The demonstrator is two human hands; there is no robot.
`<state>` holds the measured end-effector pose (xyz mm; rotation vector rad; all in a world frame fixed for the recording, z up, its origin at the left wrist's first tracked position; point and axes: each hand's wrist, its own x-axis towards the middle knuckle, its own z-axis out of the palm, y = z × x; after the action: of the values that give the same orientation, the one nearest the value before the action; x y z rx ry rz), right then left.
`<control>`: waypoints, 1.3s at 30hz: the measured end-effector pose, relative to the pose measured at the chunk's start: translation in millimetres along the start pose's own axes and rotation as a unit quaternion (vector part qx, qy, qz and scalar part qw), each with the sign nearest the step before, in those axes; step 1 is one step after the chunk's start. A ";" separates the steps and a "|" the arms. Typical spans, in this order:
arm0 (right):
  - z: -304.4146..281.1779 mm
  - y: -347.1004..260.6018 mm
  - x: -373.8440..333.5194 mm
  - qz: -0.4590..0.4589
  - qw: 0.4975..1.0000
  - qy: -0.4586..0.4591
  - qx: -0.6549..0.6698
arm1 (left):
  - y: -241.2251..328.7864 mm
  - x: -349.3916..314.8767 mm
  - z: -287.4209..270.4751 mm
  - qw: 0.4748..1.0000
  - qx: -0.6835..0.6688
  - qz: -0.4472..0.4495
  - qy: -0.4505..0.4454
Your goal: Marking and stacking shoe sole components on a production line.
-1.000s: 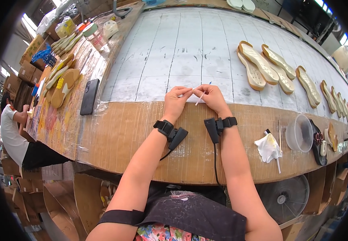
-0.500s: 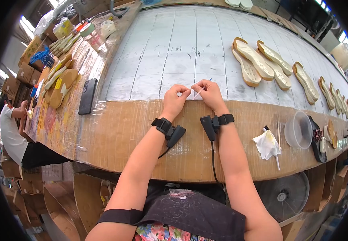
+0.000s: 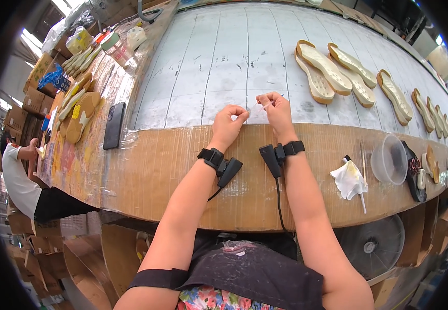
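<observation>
A small thin, whitish, translucent strip (image 3: pixel 256 110) spans the gap between my two hands above the near edge of the white sheet (image 3: pixel 224 67); its exact kind is too small to make out. My left hand (image 3: pixel 227 126) pinches its left end between thumb and forefinger. On the other side, my right hand (image 3: pixel 278 114) has its fingers closed on the strip, a pale slender part showing across the fingertips. Several cream shoe soles with tan edges (image 3: pixel 323 67) lie on the sheet to the right, beyond both hands.
Brown cardboard (image 3: pixel 172 175) covers the table's near edge. On it at right are a stained white cloth (image 3: pixel 349 179) and a clear plastic tub (image 3: pixel 389 160). A black phone (image 3: pixel 114 125), a lidded jar (image 3: pixel 116 47) and more soles (image 3: pixel 83 116) lie left. Another person (image 3: pixel 20 173) works at far left.
My hands have moved slightly apart, the right one up and to the right, and more of the strip shows between them. The view has shifted a little.
</observation>
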<state>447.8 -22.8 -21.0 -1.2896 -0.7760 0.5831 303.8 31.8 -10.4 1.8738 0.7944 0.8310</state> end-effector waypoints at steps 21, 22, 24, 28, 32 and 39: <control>-2.3 -14.6 -1.9 0.028 0.991 0.073 0.110 | -6.5 3.7 1.6 0.999 0.003 -0.033 -0.012; -2.0 -16.8 -1.2 0.025 0.993 0.058 0.101 | -8.7 4.3 1.7 0.999 0.007 -0.033 -0.011; 0.5 -20.5 -4.1 0.035 0.994 0.014 0.099 | -11.2 4.5 1.3 0.999 0.011 -0.032 -0.010; 2.9 -20.3 -7.1 0.086 0.978 -0.035 0.189 | -7.8 5.3 3.7 0.996 0.052 -0.066 -0.002; 1.5 -14.6 -6.2 0.058 0.964 -0.039 0.257 | -2.8 6.6 4.5 0.993 0.065 -0.098 0.022; 2.9 -16.1 -5.8 0.049 0.952 0.034 0.299 | 4.9 6.8 4.2 0.993 0.050 -0.105 0.018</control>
<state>441.2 -28.6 -6.0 -0.7825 -0.4259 0.7784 311.9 33.4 -6.0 1.8278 1.0525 0.7047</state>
